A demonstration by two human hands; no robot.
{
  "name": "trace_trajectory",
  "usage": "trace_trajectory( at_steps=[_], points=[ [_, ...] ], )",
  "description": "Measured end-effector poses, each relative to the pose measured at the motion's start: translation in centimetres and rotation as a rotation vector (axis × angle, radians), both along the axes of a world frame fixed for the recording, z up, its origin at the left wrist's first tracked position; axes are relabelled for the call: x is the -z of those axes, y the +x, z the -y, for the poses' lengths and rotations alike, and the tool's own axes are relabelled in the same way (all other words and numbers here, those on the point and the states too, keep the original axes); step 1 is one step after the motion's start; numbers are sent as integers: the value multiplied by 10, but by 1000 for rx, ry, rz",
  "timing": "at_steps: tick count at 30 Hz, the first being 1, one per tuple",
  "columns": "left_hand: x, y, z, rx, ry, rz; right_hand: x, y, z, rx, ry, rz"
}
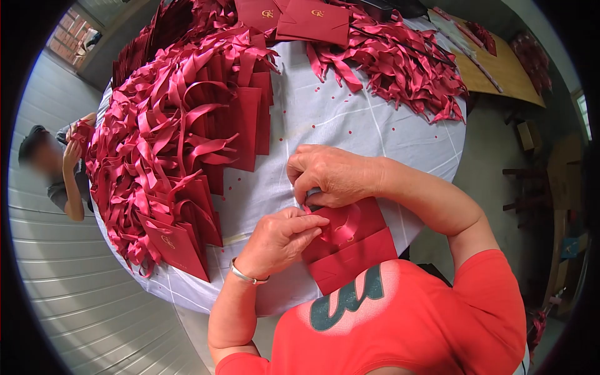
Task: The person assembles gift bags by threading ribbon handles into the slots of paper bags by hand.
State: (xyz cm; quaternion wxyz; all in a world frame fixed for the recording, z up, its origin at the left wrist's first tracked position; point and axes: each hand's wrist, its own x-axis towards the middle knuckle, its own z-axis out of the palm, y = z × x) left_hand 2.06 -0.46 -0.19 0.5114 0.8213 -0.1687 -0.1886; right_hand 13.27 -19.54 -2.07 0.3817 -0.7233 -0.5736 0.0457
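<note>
A dark red paper gift bag [353,256] lies flat at the table's near edge, in front of my body. A loop of shiny pink-red ribbon [347,226] curves over its face and partly covers a gold mark. My left hand [281,240], with a silver bracelet at the wrist, is closed in a pinch on the ribbon by the bag's left edge. Just above it, my right hand [334,175] has its fingers curled together at the bag's top edge, pinching the ribbon end there. The fingertips hide the exact spot. Something small and dark shows under the right palm.
Many ribboned red bags [181,137] stand packed along the table's left side. A heap of loose ribbons [406,62] and flat red bags [312,22] lie at the far side. Red dots speckle the white tablecloth [319,115]. Another person [56,162] is at the left.
</note>
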Motion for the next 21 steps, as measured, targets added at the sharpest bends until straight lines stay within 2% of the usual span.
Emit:
trace_trajectory(
  at_steps=[12, 15, 18, 20, 21],
  points=[
    [1, 0, 2, -3, 51, 132, -1, 0, 2, 6, 1, -24],
    [-1, 0, 3, -18, 39, 213, -3, -1, 4, 50, -12, 101],
    [-7, 0, 3, -43, 24, 154, 0, 3, 2, 187, 37, 216],
    [-9, -1, 2, -54, -11, 123, -1, 12, 3, 395, 73, 408],
    [-7, -1, 3, -49, -12, 125, -3, 17, 5, 441, 76, 415]
  ],
)
